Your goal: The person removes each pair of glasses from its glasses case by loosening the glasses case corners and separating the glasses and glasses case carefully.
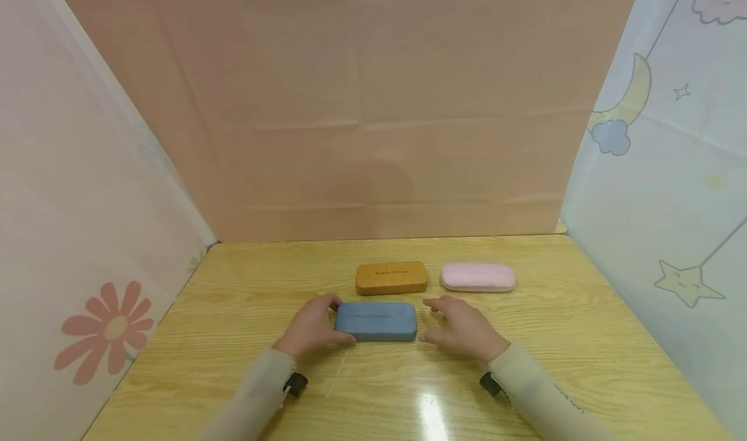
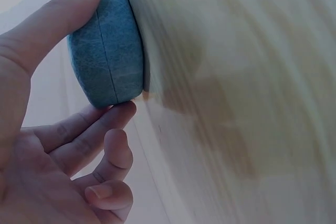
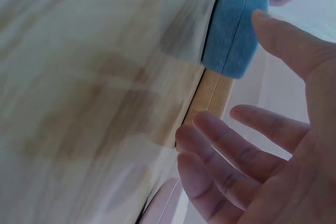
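A blue glasses case (image 1: 376, 321) lies lengthwise on the table in the head view. My left hand (image 1: 312, 327) grips its left end, thumb on the front side and fingers at the back. In the left wrist view, the thumb (image 2: 79, 9) presses near the seam of the case, and fingertips touch its end. My right hand (image 1: 463, 329) is just off the right end, its fingers spread and holding nothing. Behind the blue case sits an orange-brown glasses case (image 1: 391, 278) with dark lettering. To the right of that one is a pink glasses case (image 1: 478, 277).
The wooden table (image 1: 233, 285) reaches back to a peach-coloured cloth (image 1: 362, 117). Printed cloths hang on both sides, with a flower (image 1: 111, 331) at left and a star (image 1: 690, 283) at right. Light glares off the table near the front.
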`<state>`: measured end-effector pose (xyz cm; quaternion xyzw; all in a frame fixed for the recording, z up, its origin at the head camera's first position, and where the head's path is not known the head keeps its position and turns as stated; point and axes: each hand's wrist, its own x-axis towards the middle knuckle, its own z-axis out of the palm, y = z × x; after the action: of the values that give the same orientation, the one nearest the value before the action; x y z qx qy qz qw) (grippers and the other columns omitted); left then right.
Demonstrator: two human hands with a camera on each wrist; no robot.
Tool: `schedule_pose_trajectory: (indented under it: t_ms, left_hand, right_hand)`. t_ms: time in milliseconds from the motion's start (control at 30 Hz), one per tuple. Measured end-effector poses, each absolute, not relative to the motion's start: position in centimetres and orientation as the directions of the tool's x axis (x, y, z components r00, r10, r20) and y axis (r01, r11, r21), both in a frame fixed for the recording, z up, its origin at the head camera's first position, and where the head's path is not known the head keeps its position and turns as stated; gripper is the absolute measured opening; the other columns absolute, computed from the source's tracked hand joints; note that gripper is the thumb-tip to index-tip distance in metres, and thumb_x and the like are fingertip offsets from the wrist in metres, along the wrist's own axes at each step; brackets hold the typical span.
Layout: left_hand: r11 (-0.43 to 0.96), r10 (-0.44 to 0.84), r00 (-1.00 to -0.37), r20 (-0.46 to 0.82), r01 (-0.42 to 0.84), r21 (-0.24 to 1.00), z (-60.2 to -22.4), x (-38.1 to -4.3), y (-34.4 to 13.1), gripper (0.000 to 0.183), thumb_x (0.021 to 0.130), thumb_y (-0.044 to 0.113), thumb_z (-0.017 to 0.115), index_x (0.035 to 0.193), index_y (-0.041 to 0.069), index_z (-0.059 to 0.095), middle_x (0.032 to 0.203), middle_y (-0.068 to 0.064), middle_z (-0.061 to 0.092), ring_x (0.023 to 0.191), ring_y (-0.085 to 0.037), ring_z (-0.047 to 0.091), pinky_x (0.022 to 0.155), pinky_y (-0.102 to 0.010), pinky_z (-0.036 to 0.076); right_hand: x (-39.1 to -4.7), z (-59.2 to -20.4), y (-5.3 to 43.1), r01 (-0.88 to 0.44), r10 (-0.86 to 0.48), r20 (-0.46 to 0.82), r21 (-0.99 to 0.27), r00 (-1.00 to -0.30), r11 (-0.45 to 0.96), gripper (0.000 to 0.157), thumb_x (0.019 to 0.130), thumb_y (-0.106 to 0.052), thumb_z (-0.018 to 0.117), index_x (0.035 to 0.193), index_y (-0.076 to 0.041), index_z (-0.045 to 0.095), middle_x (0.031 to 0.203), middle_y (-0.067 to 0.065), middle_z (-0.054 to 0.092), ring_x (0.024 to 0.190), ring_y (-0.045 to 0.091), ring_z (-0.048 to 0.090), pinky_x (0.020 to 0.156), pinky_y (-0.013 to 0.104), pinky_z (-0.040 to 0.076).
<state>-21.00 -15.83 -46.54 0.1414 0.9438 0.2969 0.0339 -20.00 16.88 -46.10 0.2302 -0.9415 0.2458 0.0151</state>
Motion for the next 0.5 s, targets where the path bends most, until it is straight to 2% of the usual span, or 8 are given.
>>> schedule_pose_trajectory:
  t_ms: [500]
  left_hand:
    - [0.764,0.337,-0.941,0.042,0.299,0.571,-46.7,-20.6,-12.5,0.067,0.064,0.044,0.094,0.112,0.008,0.063,0.105,-0.002,0.067,0.092,-0.017,0.061,0.082,-0.04,0.051]
  right_hand:
    - [-19.9,-46.2,16.8,-0.438,-0.434,0.105,-0.393,-0.895,0.808,0.079,0.071,-0.045,0.089,0.131,-0.002,0.062,0.112,0.002,0.069,0.094,0.016,0.065,0.08,0.039,0.055]
